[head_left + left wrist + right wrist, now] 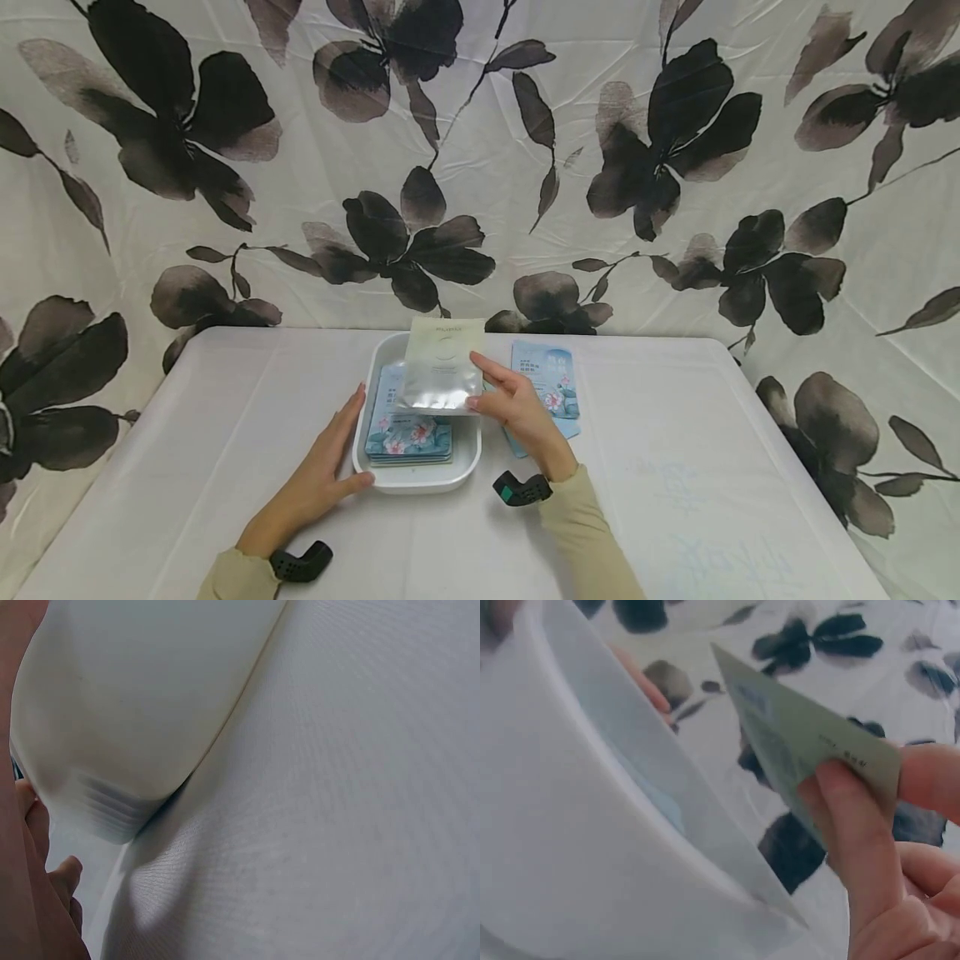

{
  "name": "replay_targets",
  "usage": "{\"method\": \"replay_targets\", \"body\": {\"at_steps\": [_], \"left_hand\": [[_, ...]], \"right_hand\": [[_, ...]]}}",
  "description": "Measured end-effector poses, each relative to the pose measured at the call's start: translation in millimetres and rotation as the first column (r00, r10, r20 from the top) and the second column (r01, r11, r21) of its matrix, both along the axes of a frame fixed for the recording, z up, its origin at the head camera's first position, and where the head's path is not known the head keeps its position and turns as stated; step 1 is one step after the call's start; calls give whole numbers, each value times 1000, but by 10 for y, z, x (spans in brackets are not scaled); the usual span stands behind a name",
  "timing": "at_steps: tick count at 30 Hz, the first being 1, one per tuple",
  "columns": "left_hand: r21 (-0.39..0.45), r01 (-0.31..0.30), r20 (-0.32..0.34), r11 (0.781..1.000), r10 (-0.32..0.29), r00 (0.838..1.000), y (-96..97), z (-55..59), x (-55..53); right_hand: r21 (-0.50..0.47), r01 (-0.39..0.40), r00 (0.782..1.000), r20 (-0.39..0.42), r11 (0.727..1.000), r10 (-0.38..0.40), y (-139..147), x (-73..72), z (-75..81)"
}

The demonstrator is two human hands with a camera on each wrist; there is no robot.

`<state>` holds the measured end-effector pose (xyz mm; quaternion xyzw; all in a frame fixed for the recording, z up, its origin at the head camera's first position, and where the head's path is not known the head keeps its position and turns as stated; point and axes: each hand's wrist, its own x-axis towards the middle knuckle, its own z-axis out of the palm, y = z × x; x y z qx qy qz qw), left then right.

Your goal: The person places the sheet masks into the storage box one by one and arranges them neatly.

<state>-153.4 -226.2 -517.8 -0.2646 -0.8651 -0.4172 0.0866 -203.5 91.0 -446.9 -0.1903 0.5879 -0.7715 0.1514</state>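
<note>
My right hand (517, 404) pinches a pale green foil sachet (442, 367) by its right edge, above a white tray (468, 475). In the right wrist view the sachet (802, 727) is tilted between thumb and fingers, with small print near the fingers. Beneath it, a stack of blue flower-printed sachets (408, 437) lies in the tray, partly covered by the held one. My left hand (322, 467) rests along the tray's left side, fingers extended and thumb near the front rim. The left wrist view shows the tray's outer wall (150, 697) beside the fingers.
More blue flower-printed sachets (543, 375) lie on the white-covered table (660, 467) to the right of the tray, partly behind my right hand. A floral curtain (465, 150) hangs behind the table's back edge.
</note>
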Motion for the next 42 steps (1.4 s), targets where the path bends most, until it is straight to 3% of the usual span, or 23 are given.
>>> {"method": "replay_targets", "body": {"at_steps": [9,20,24,28,33,37,42], "left_hand": [[4,-7,6,1000,7,1000,-4,-3,1],[7,-2,4,1000,2,1000,-14,-17,-6],[2,-2,4,1000,2,1000,-13,3,-7],[-4,-3,17,1000,4,1000,-15,18,2],[3,7,9,1000,-7,1000,-17,40,8],[9,12,4,1000,-12,1000,-17,29,0],[12,28,-14,1000,-28,1000,-31,4,-13]], "right_hand": [[205,69,998,-19,976,-67,-324,118,16],[412,215,976,-65,886,-207,-499,219,46],[464,245,970,-123,852,-211,-543,255,70],[556,274,953,-266,785,-144,-599,297,71],[677,325,909,-416,660,-21,-667,351,78],[738,334,899,-436,587,37,-705,401,95],[779,305,916,-397,548,55,-728,423,91]]}}
